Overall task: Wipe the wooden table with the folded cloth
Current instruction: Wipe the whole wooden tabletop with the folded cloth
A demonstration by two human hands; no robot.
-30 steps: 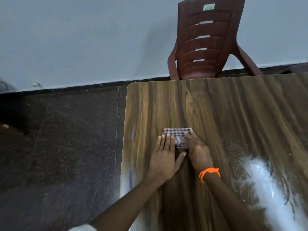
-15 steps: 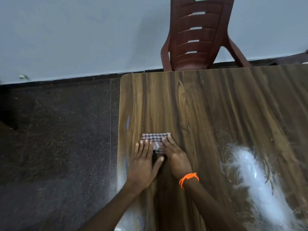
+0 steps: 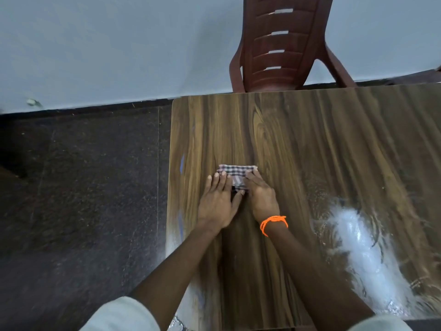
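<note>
A small folded checked cloth [image 3: 235, 172] lies on the wooden table [image 3: 298, 144], near its left edge. My left hand [image 3: 218, 201] lies flat with straight fingers, its fingertips pressing on the cloth's left part. My right hand [image 3: 261, 195], with an orange thread band at the wrist, presses flat on the cloth's right part. The near half of the cloth is hidden under both hands.
A dark red plastic chair [image 3: 281, 44] stands against the pale wall behind the table's far edge. Dark speckled floor [image 3: 83, 187] lies left of the table. A bright glare patch [image 3: 365, 254] sits on the tabletop at the right.
The view has shifted between frames. Both hands stay pressed flat on the cloth; it sits slightly farther from the table's left edge than half a second ago.
</note>
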